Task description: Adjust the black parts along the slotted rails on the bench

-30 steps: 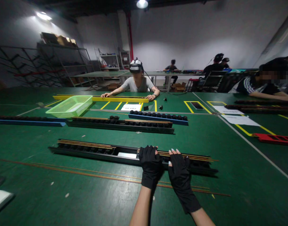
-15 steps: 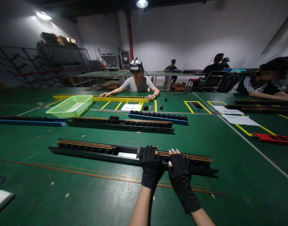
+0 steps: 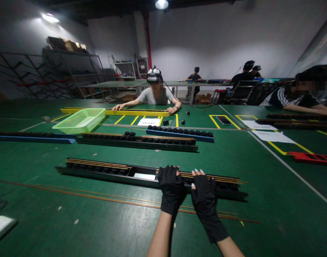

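Observation:
A long black channel lies across the table before me, with a row of dark parts inside and thin brass-coloured rods on top at both ends. My left hand, in a black fingerless glove, is bent over the channel right of its middle, closed on it; most fingertips are hidden. Just to the right, my gloved right hand lies with fingers stretched over the rods and the thumb by the channel's near side. A pale strip shows in the gap left of my hands.
Long loose rods lie on the near side, passing under my wrists. Beyond are another filled black channel, a blue channel and a green basket. A co-worker sits opposite at a yellow channel.
My hands and the channel stay where they were. The co-worker's hand at the left of the yellow channel has shifted slightly.

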`<state>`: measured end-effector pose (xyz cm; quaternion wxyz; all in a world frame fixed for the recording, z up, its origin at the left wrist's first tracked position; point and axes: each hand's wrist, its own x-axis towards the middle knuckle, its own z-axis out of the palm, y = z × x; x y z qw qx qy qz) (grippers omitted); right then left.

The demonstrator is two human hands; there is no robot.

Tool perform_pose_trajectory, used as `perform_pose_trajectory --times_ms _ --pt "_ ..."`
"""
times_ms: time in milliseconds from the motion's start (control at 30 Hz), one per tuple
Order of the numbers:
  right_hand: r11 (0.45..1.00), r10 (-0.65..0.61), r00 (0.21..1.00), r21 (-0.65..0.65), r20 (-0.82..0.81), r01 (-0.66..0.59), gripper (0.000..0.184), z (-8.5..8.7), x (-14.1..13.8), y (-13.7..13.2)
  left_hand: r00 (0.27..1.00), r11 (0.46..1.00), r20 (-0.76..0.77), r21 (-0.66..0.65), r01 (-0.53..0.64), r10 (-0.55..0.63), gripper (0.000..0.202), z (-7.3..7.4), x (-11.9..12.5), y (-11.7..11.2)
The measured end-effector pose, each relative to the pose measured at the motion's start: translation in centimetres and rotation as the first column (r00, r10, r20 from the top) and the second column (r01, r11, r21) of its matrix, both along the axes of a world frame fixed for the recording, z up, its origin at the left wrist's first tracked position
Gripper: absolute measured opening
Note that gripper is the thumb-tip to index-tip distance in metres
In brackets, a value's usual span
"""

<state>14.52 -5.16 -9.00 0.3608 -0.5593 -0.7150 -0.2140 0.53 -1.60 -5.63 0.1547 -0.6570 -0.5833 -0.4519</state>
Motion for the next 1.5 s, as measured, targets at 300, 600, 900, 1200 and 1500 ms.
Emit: perform_pose_trajectory --times_ms 300,600,900,1200,1500 --pt "1.0 0.006 1.0 -0.002 -0.01 -0.006 0.049 0.05 -0.04 -0.03 1.0 1.0 0.013 0.016 0.009 -0.01 0.025 0.35 -0.03 0.01" --pt "1.0 0.01 1.0 -0.002 -0.012 -0.01 0.058 0.06 0.02 -0.04 1.0 1.0 0.006 -0.011 -0.001 0.001 0.026 0.56 -0.02 -0.14" --pt "1.0 0.011 1.0 -0.006 -0.007 -0.011 0.056 0.09 0.11 -0.02 1.0 1.0 -0.005 0.003 -0.005 0.005 0.027 0.45 0.0 -0.09" --pt "1.0 0.0 1.0 -0.012 -0.01 -0.001 0.058 0.31 0.0 -0.11 1.0 1.0 -0.004 -0.006 0.008 -0.008 0.026 0.12 -0.06 0.02" --pt "1.0 0.004 1.0 -0.003 -0.012 -0.004 0.059 0.28 -0.02 -0.13 1.0 1.0 0.005 0.017 0.002 -0.002 0.027 0.21 0.02 0.0"
